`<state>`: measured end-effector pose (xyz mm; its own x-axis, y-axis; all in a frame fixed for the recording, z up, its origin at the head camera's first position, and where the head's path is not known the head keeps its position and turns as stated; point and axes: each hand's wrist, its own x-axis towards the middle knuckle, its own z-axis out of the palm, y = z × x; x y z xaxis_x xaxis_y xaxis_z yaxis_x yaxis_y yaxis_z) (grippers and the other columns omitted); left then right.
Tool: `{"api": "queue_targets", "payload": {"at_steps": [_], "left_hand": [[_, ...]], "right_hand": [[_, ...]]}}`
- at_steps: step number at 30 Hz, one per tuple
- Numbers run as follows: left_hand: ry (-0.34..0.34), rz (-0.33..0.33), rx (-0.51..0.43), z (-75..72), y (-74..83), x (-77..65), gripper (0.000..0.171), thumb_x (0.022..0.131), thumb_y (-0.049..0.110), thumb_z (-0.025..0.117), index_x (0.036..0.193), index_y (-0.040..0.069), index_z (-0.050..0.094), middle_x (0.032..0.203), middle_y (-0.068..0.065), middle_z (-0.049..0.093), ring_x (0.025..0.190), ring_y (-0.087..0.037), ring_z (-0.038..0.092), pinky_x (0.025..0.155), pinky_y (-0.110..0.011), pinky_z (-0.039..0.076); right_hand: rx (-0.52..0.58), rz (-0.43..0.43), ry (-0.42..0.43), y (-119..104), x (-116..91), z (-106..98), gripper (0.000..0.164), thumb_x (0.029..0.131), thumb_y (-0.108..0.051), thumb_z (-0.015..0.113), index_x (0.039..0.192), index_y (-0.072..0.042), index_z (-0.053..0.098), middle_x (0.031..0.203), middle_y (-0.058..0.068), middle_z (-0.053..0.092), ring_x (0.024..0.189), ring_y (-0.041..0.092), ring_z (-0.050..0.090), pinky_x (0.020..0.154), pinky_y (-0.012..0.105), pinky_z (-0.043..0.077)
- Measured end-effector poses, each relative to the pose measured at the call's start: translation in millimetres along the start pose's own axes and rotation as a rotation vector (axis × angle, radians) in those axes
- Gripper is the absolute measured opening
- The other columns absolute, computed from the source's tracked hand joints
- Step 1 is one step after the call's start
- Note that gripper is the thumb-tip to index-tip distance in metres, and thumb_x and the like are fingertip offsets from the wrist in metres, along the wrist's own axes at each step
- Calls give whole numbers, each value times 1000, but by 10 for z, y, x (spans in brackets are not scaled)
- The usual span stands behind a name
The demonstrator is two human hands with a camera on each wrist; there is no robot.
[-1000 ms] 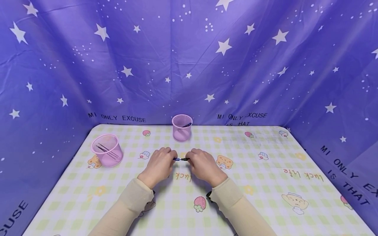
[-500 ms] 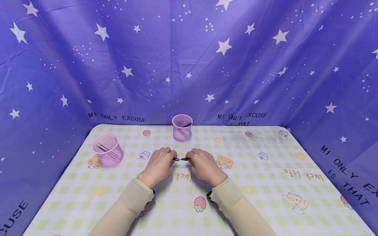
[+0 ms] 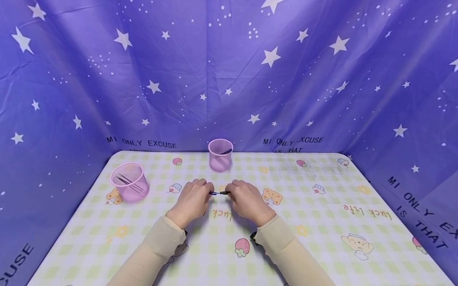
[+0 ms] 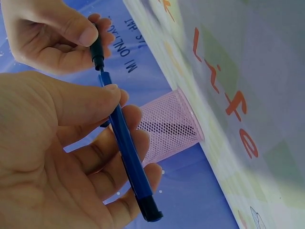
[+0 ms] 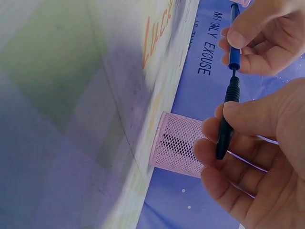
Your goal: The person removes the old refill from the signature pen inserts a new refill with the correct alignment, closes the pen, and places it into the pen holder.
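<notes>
In the head view my left hand [image 3: 193, 200] and right hand [image 3: 248, 200] face each other over the middle of the table. Between thumb and fingers, the left hand pinches the blue barrel [image 4: 125, 138] of a pen, whose black clip end points away from the other hand. My right hand holds the dark, ribbed grip section [image 5: 232, 90] of that pen, its tapered end lying over the fingers. A short gap separates barrel and grip section, bridged by a thin refill [image 5: 234, 72]. Palms and fingertips are hidden in the head view.
A pink mesh pen cup [image 3: 220, 165] stands upright beyond the hands, with a dark pen-like thing inside. Another pink mesh cup [image 3: 137, 194] at the left holds several thin dark sticks [image 3: 124, 179]. A checked cloth covers the table [image 3: 322, 214]; a starry purple curtain [image 3: 229, 111] surrounds it.
</notes>
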<state>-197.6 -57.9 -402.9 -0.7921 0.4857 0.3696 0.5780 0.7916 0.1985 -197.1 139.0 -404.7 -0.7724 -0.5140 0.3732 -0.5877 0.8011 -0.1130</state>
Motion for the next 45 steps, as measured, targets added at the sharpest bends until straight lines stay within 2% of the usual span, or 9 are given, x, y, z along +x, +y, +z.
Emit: {"api": "queue_targets", "payload": {"at_steps": [16, 45], "left_hand": [[5, 0, 5, -5, -29, -8, 11, 80, 4, 70, 88, 11, 66, 77, 0, 55, 71, -21, 54, 63, -35, 40], [-56, -57, 13, -70, -53, -4, 10, 81, 7, 71, 87, 13, 67, 77, 0, 56, 73, -22, 55, 64, -35, 40]], "right_hand": [[-1, 1, 3, 9, 2, -4, 10, 84, -6, 66, 90, -14, 68, 79, -3, 59, 75, 16, 59, 68, 34, 49], [2, 17, 1, 31, -11, -11, 9, 84, -6, 67, 89, -14, 67, 78, -4, 57, 74, 15, 58, 67, 34, 48]]}}
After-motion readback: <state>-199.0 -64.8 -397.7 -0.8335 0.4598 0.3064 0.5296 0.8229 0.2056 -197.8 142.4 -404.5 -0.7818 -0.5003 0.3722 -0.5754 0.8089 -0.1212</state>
